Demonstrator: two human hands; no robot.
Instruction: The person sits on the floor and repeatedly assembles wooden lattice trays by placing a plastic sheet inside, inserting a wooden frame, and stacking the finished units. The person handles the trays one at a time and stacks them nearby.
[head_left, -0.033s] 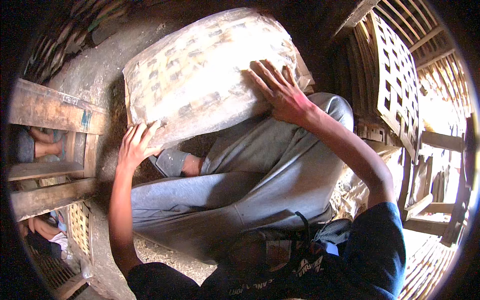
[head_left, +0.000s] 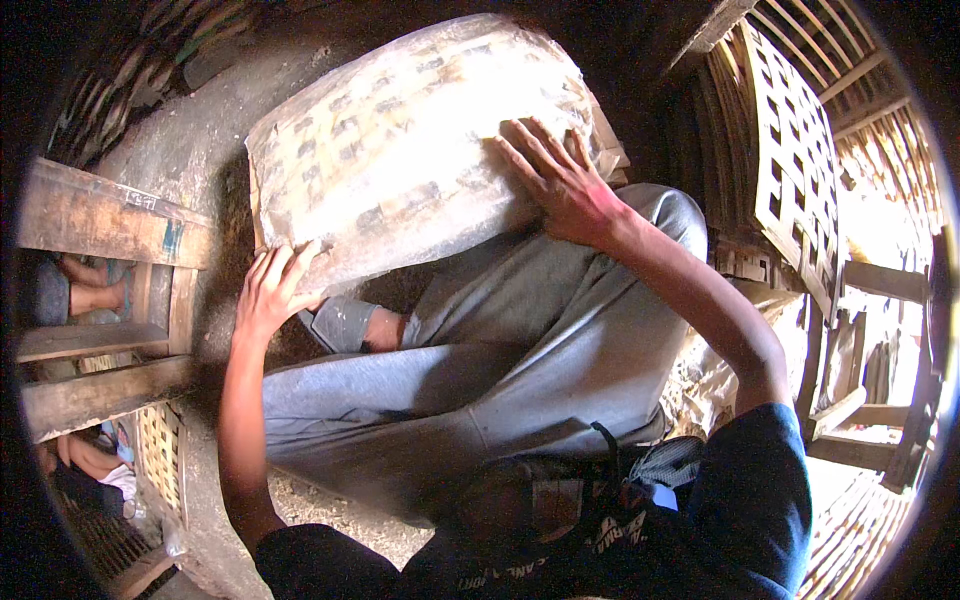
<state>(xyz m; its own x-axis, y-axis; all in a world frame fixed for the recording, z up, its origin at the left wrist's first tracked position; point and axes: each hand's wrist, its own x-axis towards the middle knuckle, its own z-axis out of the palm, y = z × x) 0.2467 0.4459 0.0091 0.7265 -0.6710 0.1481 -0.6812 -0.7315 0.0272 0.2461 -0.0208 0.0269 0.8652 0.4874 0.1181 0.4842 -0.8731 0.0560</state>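
A woven bamboo panel (head_left: 390,150) is propped at a slant in front of me, with a pale, translucent sheet over its face. Bright light washes out the middle of it. My left hand (head_left: 270,290) is closed on its near left corner, fingers over the edge. Toward the panel's right side, my right hand (head_left: 565,190) lies on the sheet with its fingers spread. Layered edges of more flat material (head_left: 607,140) stick out behind the panel on the right. What lies beneath it is hidden.
My bent legs in grey trousers (head_left: 480,390) are just below the panel. A wooden frame (head_left: 110,215) stands at left, with another person's limbs (head_left: 95,290) beyond it. An openwork bamboo lattice (head_left: 795,160) leans at right, near slatted walls and wooden rails (head_left: 885,282).
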